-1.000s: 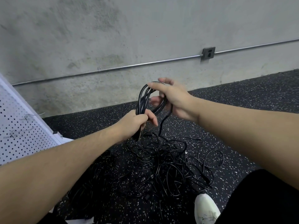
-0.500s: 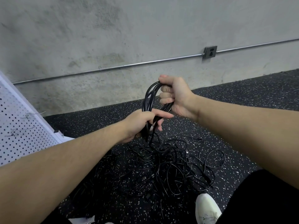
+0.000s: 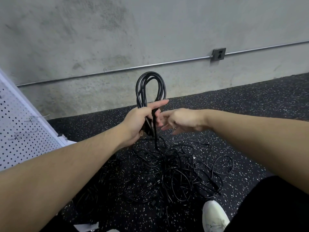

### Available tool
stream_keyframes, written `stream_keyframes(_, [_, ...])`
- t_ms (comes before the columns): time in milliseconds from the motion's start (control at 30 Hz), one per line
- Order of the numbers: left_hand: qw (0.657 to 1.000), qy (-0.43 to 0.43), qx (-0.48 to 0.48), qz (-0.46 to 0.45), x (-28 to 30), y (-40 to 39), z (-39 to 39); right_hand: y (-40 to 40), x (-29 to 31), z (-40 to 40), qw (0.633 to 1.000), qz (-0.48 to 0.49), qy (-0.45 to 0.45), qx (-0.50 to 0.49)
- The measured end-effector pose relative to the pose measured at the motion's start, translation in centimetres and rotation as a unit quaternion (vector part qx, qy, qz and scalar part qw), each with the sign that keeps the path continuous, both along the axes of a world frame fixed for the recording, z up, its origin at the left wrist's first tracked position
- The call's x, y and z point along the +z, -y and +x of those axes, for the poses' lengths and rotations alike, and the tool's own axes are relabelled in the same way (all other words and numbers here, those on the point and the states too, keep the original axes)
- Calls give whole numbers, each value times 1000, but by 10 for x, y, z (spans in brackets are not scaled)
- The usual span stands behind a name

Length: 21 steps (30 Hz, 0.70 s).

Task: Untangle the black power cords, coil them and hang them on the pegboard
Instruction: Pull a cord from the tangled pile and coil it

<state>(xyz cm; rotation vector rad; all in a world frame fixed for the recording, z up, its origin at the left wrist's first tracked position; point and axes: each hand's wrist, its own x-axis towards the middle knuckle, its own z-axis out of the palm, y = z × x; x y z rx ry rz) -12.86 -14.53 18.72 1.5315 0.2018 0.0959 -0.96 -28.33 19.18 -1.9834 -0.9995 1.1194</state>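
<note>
Left hand (image 3: 138, 121) grips the upright coil of black power cord (image 3: 150, 87) to keep its loops together, right hand (image 3: 180, 121) open beside it, above the tangled black cords (image 3: 175, 174) on the speckled floor (image 3: 250, 114).

Coiled cord held upright in the middle, above a tangle on the floor, wall behind.

The left hand (image 3: 139, 120) grips the black coiled power cord (image 3: 150, 87) at its lower end, the loop standing up in front of the grey concrete wall (image 3: 150, 30); one strand hangs from the hand down into the tangled pile of black cords (image 3: 175, 174), which lies on the black speckled rubber floor (image 3: 250, 104) below and nearer the person. The right hand (image 3: 180, 120) is just right of the coil. The white perforated pegboard (image 3: 21, 131) stands at far left. The white shoe (image 3: 214, 216) sits at the pile's near right.
</note>
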Motion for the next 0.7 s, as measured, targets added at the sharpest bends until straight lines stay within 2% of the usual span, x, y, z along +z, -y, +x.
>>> stream_keyframes(100, [998, 12, 30, -58, 2, -2, 5, -3, 2, -8, 995, -29, 46, 78])
stream_keyframes(167, [996, 13, 47, -68, 3, -4, 6, -3, 1, -11, 993, -34, 50, 97])
stream_keyframes(433, [988, 52, 87, -119, 14, -6, 7, -3, -7, -9, 993, -37, 54, 93])
stream_keyframes(567, [982, 58, 113, -137, 13, -10, 7, -4, -7, -12, 980, 1, 184, 75])
stream_keyframes(600, [981, 60, 119, -138, 13, -10, 7, -5, -8, -13, 978, 6, 193, 75])
stream_keyframes(700, [981, 63, 147, -109, 14, -13, 8, -5, -6, -17, 983, -26, 160, 90])
